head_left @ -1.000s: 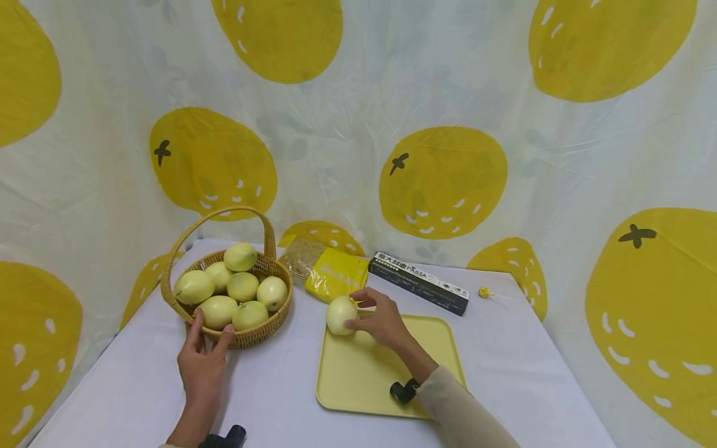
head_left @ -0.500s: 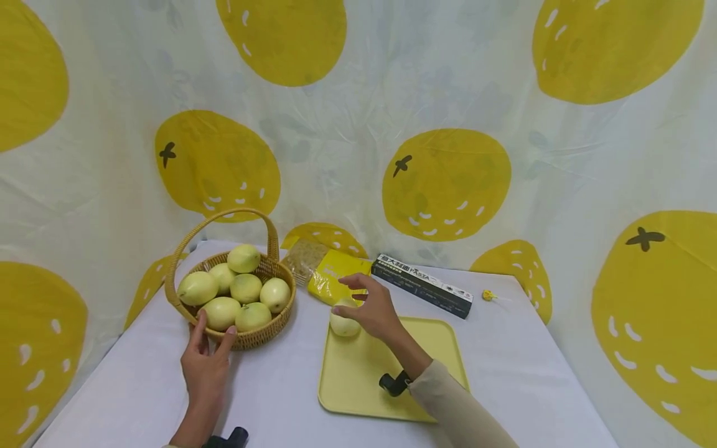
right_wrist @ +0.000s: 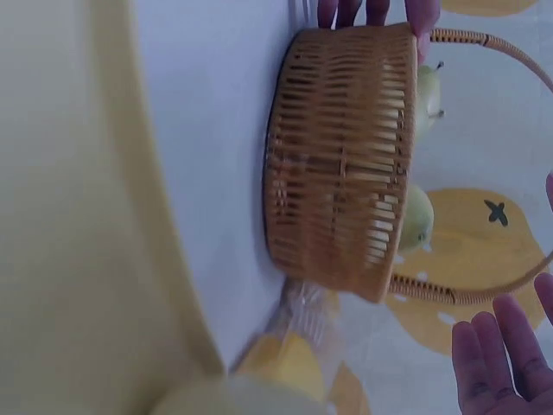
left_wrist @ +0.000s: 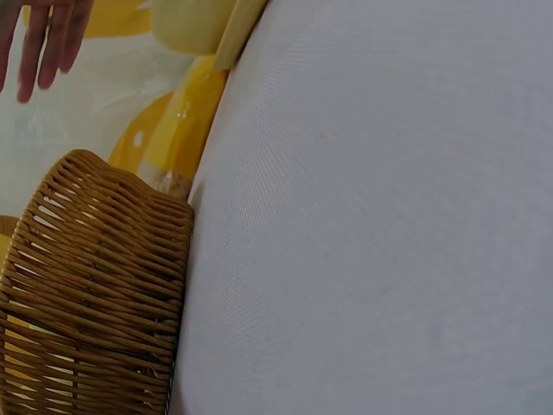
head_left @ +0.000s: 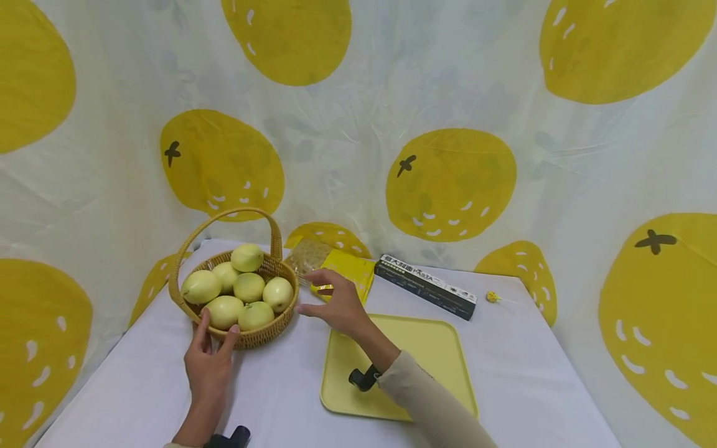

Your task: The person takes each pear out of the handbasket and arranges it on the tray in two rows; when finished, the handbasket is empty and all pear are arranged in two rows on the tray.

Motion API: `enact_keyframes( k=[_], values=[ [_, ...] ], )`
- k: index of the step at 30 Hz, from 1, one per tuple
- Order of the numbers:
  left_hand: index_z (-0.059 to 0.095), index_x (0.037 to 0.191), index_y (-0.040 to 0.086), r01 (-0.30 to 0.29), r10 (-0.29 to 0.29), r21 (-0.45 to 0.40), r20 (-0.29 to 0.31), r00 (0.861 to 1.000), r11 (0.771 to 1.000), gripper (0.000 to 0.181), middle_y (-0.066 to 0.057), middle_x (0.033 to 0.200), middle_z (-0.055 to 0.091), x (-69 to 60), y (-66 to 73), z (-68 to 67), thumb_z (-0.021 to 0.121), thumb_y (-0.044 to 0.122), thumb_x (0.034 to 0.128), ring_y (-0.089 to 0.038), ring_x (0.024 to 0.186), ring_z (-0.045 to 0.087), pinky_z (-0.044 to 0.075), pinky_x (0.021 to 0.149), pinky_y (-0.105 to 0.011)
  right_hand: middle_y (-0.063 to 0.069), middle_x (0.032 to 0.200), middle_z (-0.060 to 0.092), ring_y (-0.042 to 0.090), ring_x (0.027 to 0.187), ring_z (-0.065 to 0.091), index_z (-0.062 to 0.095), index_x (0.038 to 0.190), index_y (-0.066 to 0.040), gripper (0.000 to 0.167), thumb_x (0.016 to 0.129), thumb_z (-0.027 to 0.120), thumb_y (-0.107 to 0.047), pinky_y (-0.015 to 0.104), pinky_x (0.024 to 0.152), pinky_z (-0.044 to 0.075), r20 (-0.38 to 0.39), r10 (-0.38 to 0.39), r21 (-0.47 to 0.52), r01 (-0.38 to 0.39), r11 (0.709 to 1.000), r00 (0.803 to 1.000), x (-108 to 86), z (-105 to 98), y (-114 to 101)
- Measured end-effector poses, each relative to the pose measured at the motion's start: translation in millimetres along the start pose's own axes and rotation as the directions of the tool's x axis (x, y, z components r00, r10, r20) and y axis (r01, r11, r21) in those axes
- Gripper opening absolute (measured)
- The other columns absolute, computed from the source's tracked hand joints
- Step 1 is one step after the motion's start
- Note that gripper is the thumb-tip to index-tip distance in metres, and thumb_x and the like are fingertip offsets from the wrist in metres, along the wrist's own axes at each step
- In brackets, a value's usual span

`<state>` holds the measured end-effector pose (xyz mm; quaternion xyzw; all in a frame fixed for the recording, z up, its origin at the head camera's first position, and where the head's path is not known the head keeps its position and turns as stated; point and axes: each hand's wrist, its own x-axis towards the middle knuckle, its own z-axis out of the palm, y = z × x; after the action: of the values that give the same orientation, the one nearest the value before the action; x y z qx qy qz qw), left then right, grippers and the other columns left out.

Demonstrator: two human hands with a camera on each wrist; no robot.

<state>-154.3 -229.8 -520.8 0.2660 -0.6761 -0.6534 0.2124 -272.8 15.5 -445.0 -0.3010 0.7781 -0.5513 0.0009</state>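
My left hand (head_left: 208, 373) grips the near rim of a wicker basket (head_left: 260, 339), thumb and fingers on its edge. Several pale yellow-green fruits (head_left: 225, 311) are piled inside, beneath the arched handle. Between basket and yellow tray (head_left: 426, 367), my right hand (head_left: 338, 305) hovers with fingers and thumb spread, holding nothing. The left wrist view also shows this right hand (left_wrist: 47, 39), fingers extended, above the basket's level. One pale fruit (left_wrist: 190, 24) stands on the tray; in the head view my right hand hides it. Blurred, the same fruit (right_wrist: 233, 399) edges into the right wrist view.
Behind the right hand lies a yellow and clear pasta packet (head_left: 353, 267). A long black PASTA box (head_left: 426, 286) sits beyond the tray, with a small yellow item (head_left: 492, 297) to its right. A fruit-printed curtain (head_left: 336, 155) hangs behind the white-clothed table (head_left: 521, 379).
My right hand has let go of the fruit on the tray and moved left towards the basket, fingers spreading. The left hand stays at the basket's rim. The head view has shifted slightly.
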Motion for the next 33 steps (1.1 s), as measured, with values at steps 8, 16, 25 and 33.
enact_keyframes(
  k=[8,16,25,33],
  values=[
    [0.028,0.168,0.033,-0.018,0.018,0.006,-0.009,1.0,1.0,0.084,0.016,0.177,0.016,-1.8,2.6,0.2,0.077,0.034,0.0994,-0.017,0.166,0.007,0.018,0.136,-0.035,0.006,0.133,0.072,0.033,0.123,0.068,0.072,0.131,-0.016,0.053,0.084,0.094,-0.022,0.042,0.105,0.063,0.064,-0.043,-0.004,0.043,0.999,0.997,12.3,40.2,-3.8],
    [0.03,0.168,0.03,-0.035,0.035,-0.015,-0.002,0.999,0.999,0.083,0.016,0.176,0.02,-4.0,4.3,-0.3,0.077,0.03,0.0998,-0.017,0.166,0.01,0.022,0.136,-0.039,0.008,0.129,0.076,0.031,0.122,0.07,0.076,0.126,-0.015,0.042,0.087,0.091,-0.024,0.041,0.106,0.063,0.115,-0.033,-0.029,0.037,0.999,0.993,23.3,74.8,-8.0],
    [0.03,0.167,0.03,-0.029,0.029,0.002,-0.01,1.0,1.0,0.084,0.014,0.177,0.019,-3.6,2.8,0.1,0.078,0.033,0.0989,-0.018,0.166,0.012,0.023,0.136,-0.04,-0.011,0.113,0.078,0.018,0.116,0.07,0.084,0.111,-0.02,0.025,0.089,0.089,-0.028,0.024,0.099,0.06,0.08,0.028,-0.16,-0.015,0.987,0.996,33.8,100.4,-9.5],
    [0.031,0.167,0.03,-0.044,0.044,-0.009,-0.013,0.999,0.999,0.084,0.012,0.177,0.02,-2.4,1.0,0.6,0.079,0.033,0.0984,-0.018,0.166,0.011,0.025,0.134,-0.04,-0.011,0.109,0.079,0.021,0.113,0.071,0.085,0.106,-0.02,0.017,0.09,0.088,-0.024,0.018,0.092,0.057,0.041,0.033,-0.21,-0.023,0.977,0.999,38.7,108.6,-7.5]
  ],
)
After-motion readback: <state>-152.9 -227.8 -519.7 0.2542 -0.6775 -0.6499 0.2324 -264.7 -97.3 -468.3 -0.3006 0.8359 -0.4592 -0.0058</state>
